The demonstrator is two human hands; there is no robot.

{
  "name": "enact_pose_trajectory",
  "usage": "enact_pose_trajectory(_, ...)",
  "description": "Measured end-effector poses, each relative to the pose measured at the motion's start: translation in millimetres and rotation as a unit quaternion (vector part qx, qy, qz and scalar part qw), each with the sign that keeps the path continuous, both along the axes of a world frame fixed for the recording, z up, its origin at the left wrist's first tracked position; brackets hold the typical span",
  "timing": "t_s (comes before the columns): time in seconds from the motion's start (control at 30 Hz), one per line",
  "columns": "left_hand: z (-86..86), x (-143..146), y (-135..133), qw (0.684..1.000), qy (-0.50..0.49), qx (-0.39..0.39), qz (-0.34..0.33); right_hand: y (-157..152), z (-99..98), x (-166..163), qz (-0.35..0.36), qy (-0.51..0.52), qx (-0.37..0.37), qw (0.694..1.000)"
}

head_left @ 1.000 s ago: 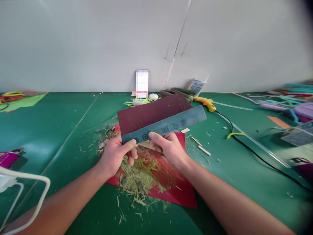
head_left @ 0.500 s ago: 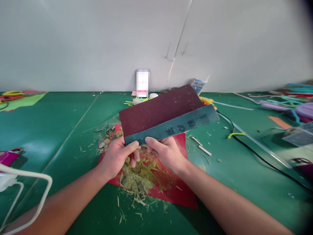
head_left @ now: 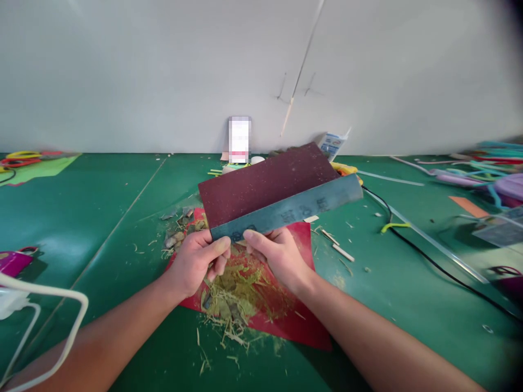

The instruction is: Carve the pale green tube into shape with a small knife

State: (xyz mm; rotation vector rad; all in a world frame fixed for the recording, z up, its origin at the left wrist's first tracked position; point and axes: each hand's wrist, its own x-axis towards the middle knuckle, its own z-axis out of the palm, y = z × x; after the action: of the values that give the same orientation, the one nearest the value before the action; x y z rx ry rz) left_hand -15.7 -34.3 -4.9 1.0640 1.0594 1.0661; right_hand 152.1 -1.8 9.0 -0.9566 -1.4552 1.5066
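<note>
Above the red sheet and its shavings, the left hand and right hand are pinching the folded sandpaper at its near corner (light, floppy, likely gritty enough not to slip).

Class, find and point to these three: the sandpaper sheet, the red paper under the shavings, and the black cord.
sandpaper sheet (head_left: 265, 185): head view, middle of its dark red gritty face.
red paper (head_left: 302, 329): head view, its bare near corner.
black cord (head_left: 429, 261): head view, mid-length on the table.
</note>
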Motion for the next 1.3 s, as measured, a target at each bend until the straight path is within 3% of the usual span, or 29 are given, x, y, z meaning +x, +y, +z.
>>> enact_pose_trajectory(0.2, -4.3, 2, -4, 1.0, -0.02, 0.011, -0.016, -5, 8.5, -8, 0.089, 0.034, -0.017, 0.995)
enact_pose_trajectory(0.47, -6.5, 0, -2, 0.999, -0.037, 0.017, -0.033, -6, 2.3, -6, 0.03, -0.032, -0.024, 0.999)
enact_pose_trajectory(0.57, -4.5, 0, -2, 0.999, -0.018, 0.013, -0.032, -5, 0.6, -7, 0.023, -0.008, -0.015, 1.0)
enact_pose_trajectory(0.87, -5.1, 0, -3, 0.999, -0.016, 0.036, -0.013, -7, 2.8, -6, 0.05, -0.03, -0.025, 0.998)
enact_pose_trajectory(1.03, -1.9, -1, -4, 0.999, 0.001, 0.01, -0.042, -7, 3.2, -7, 0.063, 0.014, -0.019, 0.998)
enact_pose_trajectory(1.3, -2.1, -5, -1, 0.999, 0.023, 0.037, -0.002, 16, 9.4, 25, 0.057, -0.073, -0.019, 0.996)
